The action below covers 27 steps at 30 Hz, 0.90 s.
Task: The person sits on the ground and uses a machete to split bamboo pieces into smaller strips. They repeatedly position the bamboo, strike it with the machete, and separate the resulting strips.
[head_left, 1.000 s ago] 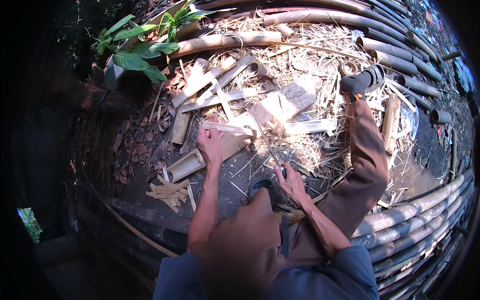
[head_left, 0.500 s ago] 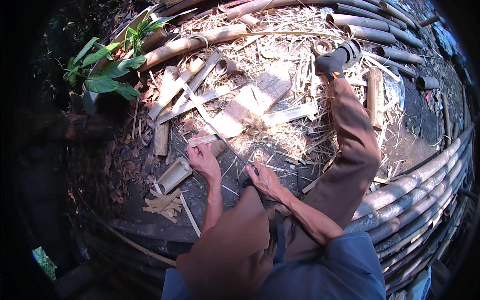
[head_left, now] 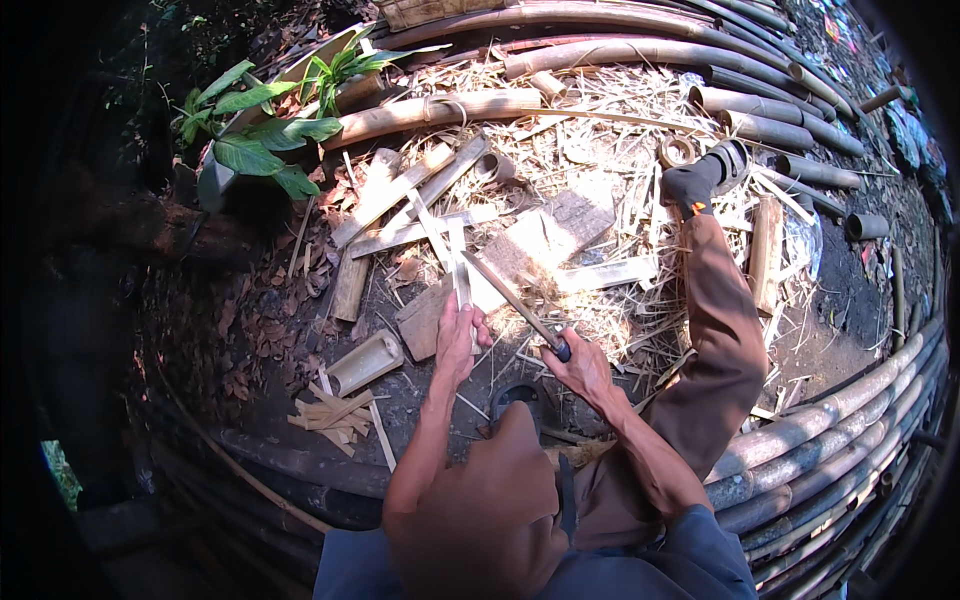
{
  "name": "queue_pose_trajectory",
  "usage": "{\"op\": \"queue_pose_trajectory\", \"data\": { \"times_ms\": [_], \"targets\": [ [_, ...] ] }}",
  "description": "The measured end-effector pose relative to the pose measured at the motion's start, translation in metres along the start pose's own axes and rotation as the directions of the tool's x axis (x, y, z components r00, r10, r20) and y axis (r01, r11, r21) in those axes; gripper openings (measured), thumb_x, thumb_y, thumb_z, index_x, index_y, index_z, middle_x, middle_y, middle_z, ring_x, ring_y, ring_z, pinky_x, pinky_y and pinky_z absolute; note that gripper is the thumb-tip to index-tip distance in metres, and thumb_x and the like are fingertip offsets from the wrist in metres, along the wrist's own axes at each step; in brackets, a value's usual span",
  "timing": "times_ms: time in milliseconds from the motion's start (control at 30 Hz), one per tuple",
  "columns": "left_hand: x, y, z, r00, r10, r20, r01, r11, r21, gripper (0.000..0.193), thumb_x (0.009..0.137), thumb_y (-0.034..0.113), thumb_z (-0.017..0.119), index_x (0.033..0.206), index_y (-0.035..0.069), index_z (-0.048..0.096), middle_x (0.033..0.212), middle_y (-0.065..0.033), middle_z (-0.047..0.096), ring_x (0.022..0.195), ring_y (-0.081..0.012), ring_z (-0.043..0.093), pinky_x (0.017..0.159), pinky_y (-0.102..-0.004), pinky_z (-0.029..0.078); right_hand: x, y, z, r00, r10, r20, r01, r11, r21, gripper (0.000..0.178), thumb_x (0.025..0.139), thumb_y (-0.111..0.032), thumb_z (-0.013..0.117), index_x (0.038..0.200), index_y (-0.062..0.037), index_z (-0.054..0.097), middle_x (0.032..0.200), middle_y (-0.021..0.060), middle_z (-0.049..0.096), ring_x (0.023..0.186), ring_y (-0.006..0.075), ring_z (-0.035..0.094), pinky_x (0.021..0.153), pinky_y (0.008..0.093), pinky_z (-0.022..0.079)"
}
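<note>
My left hand [head_left: 458,338] is closed around the lower end of a split bamboo strip [head_left: 460,268], which points away from me. Just to its right, my right hand [head_left: 583,370] grips a long knife [head_left: 515,304] by its dark handle. The blade slants forward and left, its tip near the strip; whether they touch I cannot tell. Beneath both lies a thick wooden board [head_left: 570,222], partly sunlit. Left of my left hand rests a short bamboo tube [head_left: 366,362], with a small pile of thin slats [head_left: 332,418] nearer me.
Split bamboo pieces [head_left: 400,190] lie beyond the board, among scattered shavings [head_left: 640,150]. My outstretched leg [head_left: 715,310] spans the right side. Long bamboo poles [head_left: 790,450] are stacked at the lower right, more poles [head_left: 620,55] at the back. A leafy plant [head_left: 265,130] stands far left.
My left hand has turned the bamboo strip from pointing sideways to pointing away. The knife, earlier lying across the strip, has swung to its right. The whole view has shifted slightly.
</note>
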<state>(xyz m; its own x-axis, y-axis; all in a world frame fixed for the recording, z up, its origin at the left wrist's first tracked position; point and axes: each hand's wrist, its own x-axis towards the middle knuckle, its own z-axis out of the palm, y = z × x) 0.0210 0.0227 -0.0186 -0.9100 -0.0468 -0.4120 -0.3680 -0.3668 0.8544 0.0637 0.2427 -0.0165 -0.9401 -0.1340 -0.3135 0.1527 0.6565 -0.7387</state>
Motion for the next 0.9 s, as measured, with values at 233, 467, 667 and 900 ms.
{"op": "queue_pose_trajectory", "data": {
  "times_ms": [233,467,667,900],
  "targets": [
    [-0.073,0.047,0.014,0.966,-0.245,0.080,0.249,0.967,-0.048,0.028,0.102,0.013,0.044,0.129,0.007,0.039,0.076,0.0003,0.043,0.049,-0.0022,0.034,0.041,-0.0167,0.030,0.038,0.006,-0.011,0.928,-0.372,0.014,0.368,0.910,-0.190,0.034,0.084,-0.036,0.068,0.092,-0.0059,0.055,0.070,0.0170,0.064,0.068,0.0365,0.066,0.064,0.0485,0.053],
    [-0.108,0.037,-0.009,0.948,-0.300,0.109,0.304,0.953,-0.020,0.041,0.104,0.023,0.045,0.140,0.005,0.039,0.075,0.0019,0.041,0.052,-0.0012,0.034,0.045,-0.0160,0.031,0.078,0.020,-0.082,0.977,-0.022,-0.212,0.006,0.997,-0.076,0.028,0.082,-0.030,0.062,0.077,-0.0025,0.059,0.056,0.0147,0.058,0.050,0.0284,0.059,0.054,0.0445,0.049],
    [-0.070,0.032,0.016,0.986,-0.134,-0.096,0.154,0.956,0.248,0.024,0.100,0.021,0.048,0.106,-0.001,0.054,0.072,-0.0019,0.052,0.051,-0.0061,0.046,0.044,-0.0216,0.035,0.005,-0.032,-0.036,0.966,-0.245,0.082,0.258,0.937,-0.237,0.027,0.078,-0.029,0.070,0.083,-0.0070,0.054,0.061,0.0149,0.059,0.060,0.0344,0.062,0.056,0.0446,0.048],
    [-0.078,0.032,0.007,0.987,-0.069,-0.142,0.131,0.860,0.494,0.024,0.099,0.017,0.049,0.091,-0.002,0.060,0.062,-0.0013,0.054,0.047,-0.0063,0.046,0.043,-0.0222,0.036,0.027,0.008,-0.024,0.919,-0.383,0.091,0.390,0.856,-0.339,0.027,0.079,-0.036,0.069,0.088,-0.0126,0.059,0.063,0.0103,0.064,0.058,0.0322,0.065,0.055,0.0476,0.051]
  ]
}}
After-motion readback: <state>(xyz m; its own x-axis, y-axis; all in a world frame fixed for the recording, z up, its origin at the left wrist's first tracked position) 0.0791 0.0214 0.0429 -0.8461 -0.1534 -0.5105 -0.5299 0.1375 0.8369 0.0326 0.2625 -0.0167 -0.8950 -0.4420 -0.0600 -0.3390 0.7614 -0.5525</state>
